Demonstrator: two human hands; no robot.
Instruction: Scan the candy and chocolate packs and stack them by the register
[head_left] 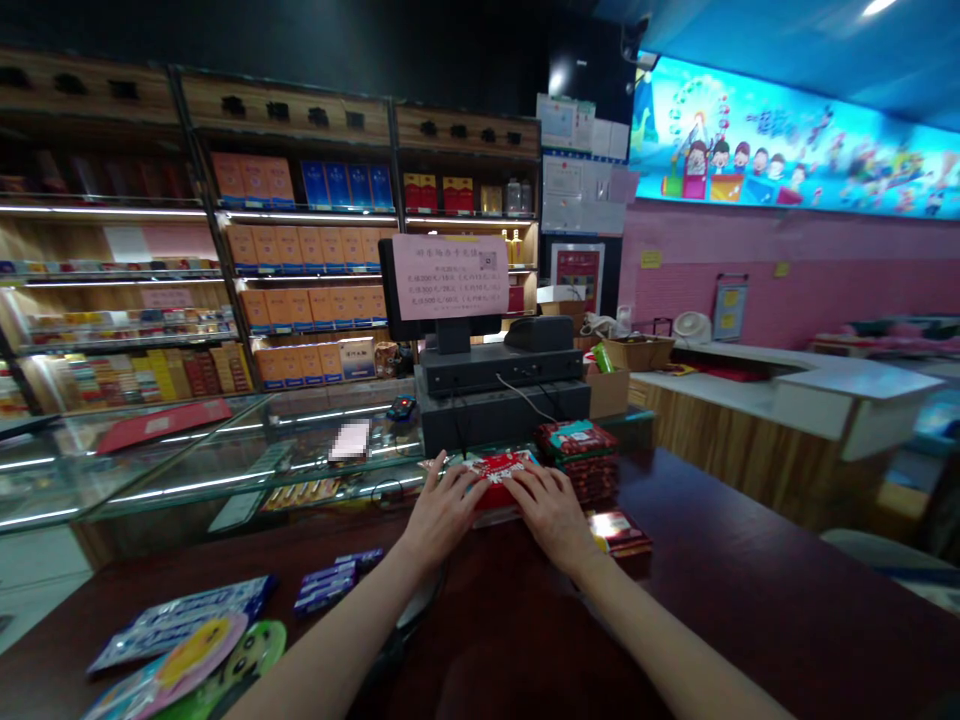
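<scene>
Both my arms reach forward over a dark wooden counter (750, 600). My left hand (442, 510) lies with fingers spread on the left side of a red patterned packet (499, 470). My right hand (551, 505) rests flat on the packet's right side, fingers stretched out. The packet lies just in front of a black cash register (495, 385). A stack of red packets (581, 450) stands to the right of my right hand, and another red packet (619, 530) lies beside my right wrist.
Blue candy packs (330, 580) and colourful flat packages (187, 650) lie at the counter's left. A glass display case (187, 460) runs left. Shelves of orange and blue boxes (307, 260) fill the back wall. A white-topped wooden counter (787, 400) stands to the right.
</scene>
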